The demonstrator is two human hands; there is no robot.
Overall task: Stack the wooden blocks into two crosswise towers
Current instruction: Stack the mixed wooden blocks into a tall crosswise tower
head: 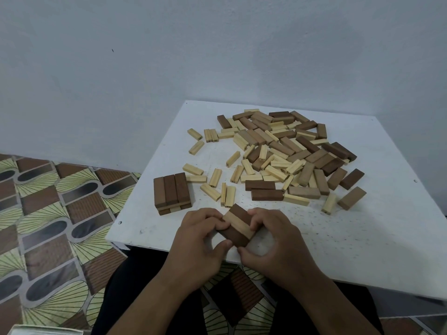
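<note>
A row of three blocks (238,226), dark, pale, dark, lies side by side near the white table's front edge. My left hand (200,240) grips its left end and my right hand (271,240) grips its right end, fingers curled round the blocks. To the left stands a low tower (172,193) with three dark blocks on top, laid crosswise over a lower layer of dark and pale blocks. A big loose pile of dark and pale wooden blocks (285,151) covers the table's middle and back.
The white table (362,250) stands against a pale wall. Loose pale blocks (215,177) lie between the tower and the pile. A patterned mat (48,226) covers the floor to the left. My dark-clothed legs are under the table's front edge.
</note>
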